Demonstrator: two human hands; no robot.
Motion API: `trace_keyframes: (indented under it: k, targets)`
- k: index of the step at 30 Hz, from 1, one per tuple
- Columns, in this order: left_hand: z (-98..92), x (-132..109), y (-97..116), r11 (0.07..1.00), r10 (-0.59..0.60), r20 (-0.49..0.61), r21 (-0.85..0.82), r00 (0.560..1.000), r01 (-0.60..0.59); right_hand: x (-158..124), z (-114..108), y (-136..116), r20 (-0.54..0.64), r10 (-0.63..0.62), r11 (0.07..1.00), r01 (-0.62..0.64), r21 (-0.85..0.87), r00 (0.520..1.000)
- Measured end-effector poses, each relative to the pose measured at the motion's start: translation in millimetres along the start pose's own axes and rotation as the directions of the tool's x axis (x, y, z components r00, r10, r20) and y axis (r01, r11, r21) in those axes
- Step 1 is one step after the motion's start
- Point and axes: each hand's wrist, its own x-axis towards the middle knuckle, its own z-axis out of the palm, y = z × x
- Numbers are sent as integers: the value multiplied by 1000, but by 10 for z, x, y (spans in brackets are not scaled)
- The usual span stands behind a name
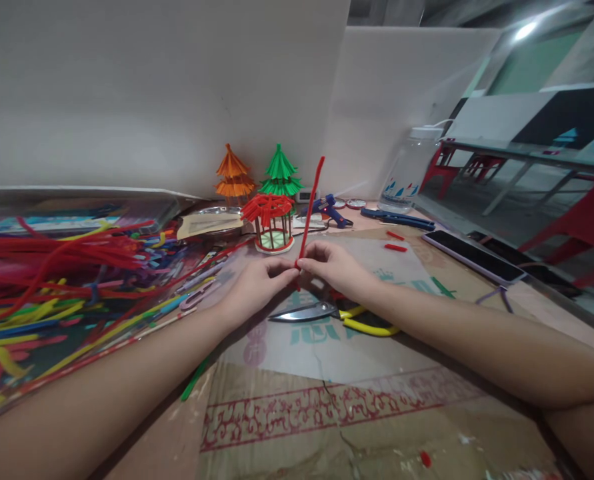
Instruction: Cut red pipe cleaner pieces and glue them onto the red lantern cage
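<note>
A red pipe cleaner rises between my two hands, its long end pointing up and leaning slightly right. My left hand pinches its lower part, where the red looks bunched or coiled. From the other side my right hand grips the same spot with thumb and finger. A short red end hangs below the fingertips. Scissors with yellow handles lie on the table beneath my right hand. Just behind my hands stands a small round pavilion with a red fringed roof and brown posts.
Many coloured pipe cleaners are heaped at left. Orange and green tiered pagodas stand at the back. A blue glue gun, a clear bottle, a blue cutter and a phone are on the right.
</note>
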Motion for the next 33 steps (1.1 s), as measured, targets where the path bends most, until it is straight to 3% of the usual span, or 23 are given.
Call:
trace_keyframes:
  k: [6, 15, 33]
  targets:
    - [-10, 12, -28, 999, -24, 22, -24, 999, 25, -12, 11, -7, 26, -33, 999, 32, 26, 999]
    - [7, 37, -67, 974, -45, 67, -218, 997, 58, -22, 34, -32, 41, 23, 998, -25, 61, 999]
    - [-17, 32, -51, 987, -91, 34, -131, 995, 95, -30, 20, -39, 50, 6, 999, -8, 32, 999]
